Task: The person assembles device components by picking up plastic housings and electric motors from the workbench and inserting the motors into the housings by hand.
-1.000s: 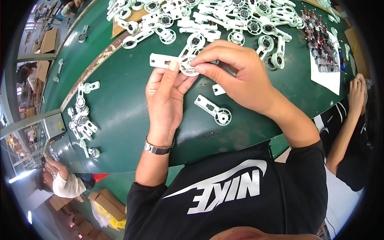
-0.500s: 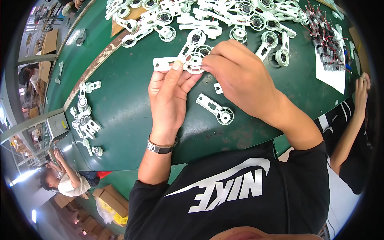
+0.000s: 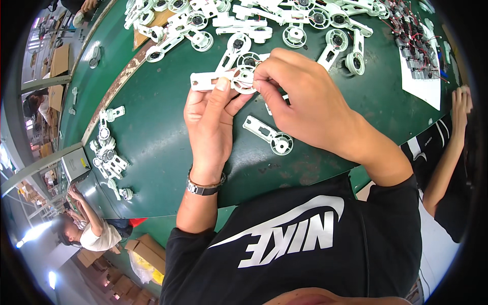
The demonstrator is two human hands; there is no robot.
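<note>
White plastic part (image 3: 208,82), upper centre of the frame, is pinched by its left end in the grip of the left hand (image 3: 211,117), apparently steadying its ring (image 3: 244,81) for the right hand (image 3: 307,99), whose grip is too hidden to tell.

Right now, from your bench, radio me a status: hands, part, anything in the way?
Left hand holding white part. Right hand fingertips at its ring. Other parts close behind; contact unclear.
</note>
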